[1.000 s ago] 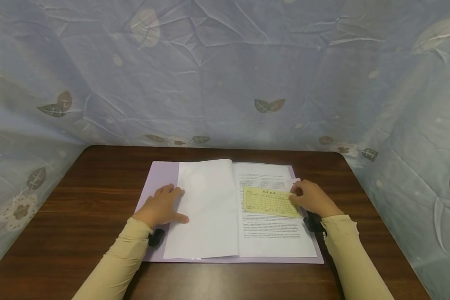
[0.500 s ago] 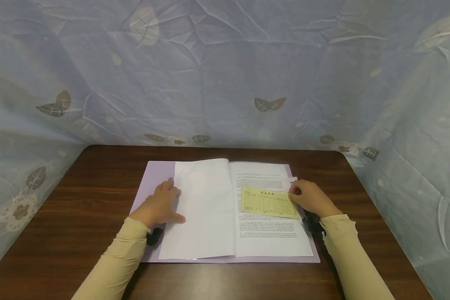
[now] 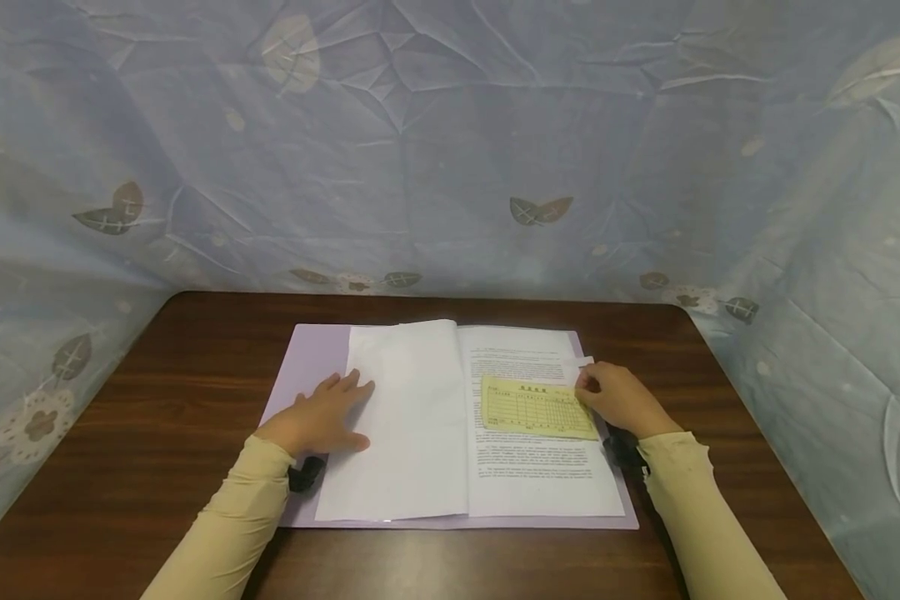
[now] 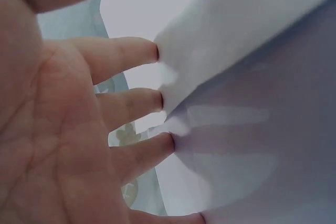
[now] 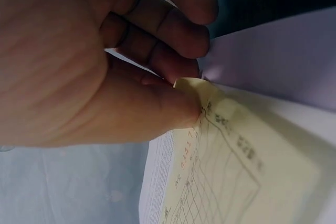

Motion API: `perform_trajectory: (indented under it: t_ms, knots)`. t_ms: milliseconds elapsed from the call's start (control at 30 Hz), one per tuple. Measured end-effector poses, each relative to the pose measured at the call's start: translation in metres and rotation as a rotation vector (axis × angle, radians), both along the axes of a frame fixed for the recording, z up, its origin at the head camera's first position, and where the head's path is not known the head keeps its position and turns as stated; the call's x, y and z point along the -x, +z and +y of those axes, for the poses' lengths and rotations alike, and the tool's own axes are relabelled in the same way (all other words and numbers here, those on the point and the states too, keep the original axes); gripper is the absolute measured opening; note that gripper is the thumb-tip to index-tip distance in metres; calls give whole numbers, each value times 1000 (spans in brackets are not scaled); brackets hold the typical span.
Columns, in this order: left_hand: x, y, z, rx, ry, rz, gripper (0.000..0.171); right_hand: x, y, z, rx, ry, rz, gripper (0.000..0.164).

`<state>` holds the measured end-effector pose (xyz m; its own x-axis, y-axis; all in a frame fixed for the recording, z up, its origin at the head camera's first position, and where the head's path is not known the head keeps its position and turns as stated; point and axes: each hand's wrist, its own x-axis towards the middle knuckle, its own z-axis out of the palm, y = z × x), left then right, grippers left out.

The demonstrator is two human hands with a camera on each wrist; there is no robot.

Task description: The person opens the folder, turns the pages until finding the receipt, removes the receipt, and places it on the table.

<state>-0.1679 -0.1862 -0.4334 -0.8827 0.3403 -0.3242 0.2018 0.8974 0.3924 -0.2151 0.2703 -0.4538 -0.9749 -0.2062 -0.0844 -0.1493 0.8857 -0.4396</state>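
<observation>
A lilac folder (image 3: 312,350) lies spread on the table, with a blank white page (image 3: 401,442) on its left and a printed page (image 3: 536,496) on its right. My left hand (image 3: 318,421), fingers spread, rests across the folder's left cover and the blank page's edge. In the left wrist view, its fingertips touch the page and the lilac cover. Between thumb and index finger, my right hand (image 3: 621,400) pinches the right end of a yellow receipt slip (image 3: 534,408) over the printed page. The right wrist view shows the slip (image 5: 262,177) bent, with red digits and a printed grid.
The dark brown wooden table (image 3: 157,417) carries the folder. A pale blue cloth (image 3: 420,167) with leaf prints hangs behind it and along both sides. A small white strip (image 3: 581,362) sticks out by the right fingertips.
The folder, its pages and the yellow slip have slid slightly left. My left fingers have come a little farther onto the blank page. The right hand keeps its pinch.
</observation>
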Motion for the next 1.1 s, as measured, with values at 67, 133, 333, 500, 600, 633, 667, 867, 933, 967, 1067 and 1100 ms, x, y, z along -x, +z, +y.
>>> perform_trajectory:
  t_ms: [67,133,333,500,600,633,667,867,933,967,1067,1100]
  knots:
    - [0,-1,-1,-5,-1,-2,87,-1,0,0,-1,2,2,8]
    - [0,-2,-1,-11,-2,4,91,-3,0,1,-1,5,6,8]
    - [2,-8,3,-16,19,46,103,-4,0,3,12,12,8,8]
    - [3,-9,4,-16,42,67,104,-3,0,4,37,25,20,8]
    - [3,-7,4,-15,42,63,105,0,3,6,56,23,27,6]
    - [3,-7,4,-16,40,62,105,1,5,7,70,24,29,5]
    - [3,-6,4,-15,37,61,105,1,7,9,80,28,33,5]
    - [3,-5,3,-3,36,51,105,2,20,24,147,32,85,12]
    - [3,-5,2,-6,41,47,105,1,26,33,153,21,99,16]
    - [4,-5,2,-8,41,49,105,1,29,40,154,21,105,18]
    - [5,-7,2,-11,42,49,106,1,39,64,152,27,110,21]
    - [5,-8,2,-10,42,47,106,1,41,73,157,36,106,22]
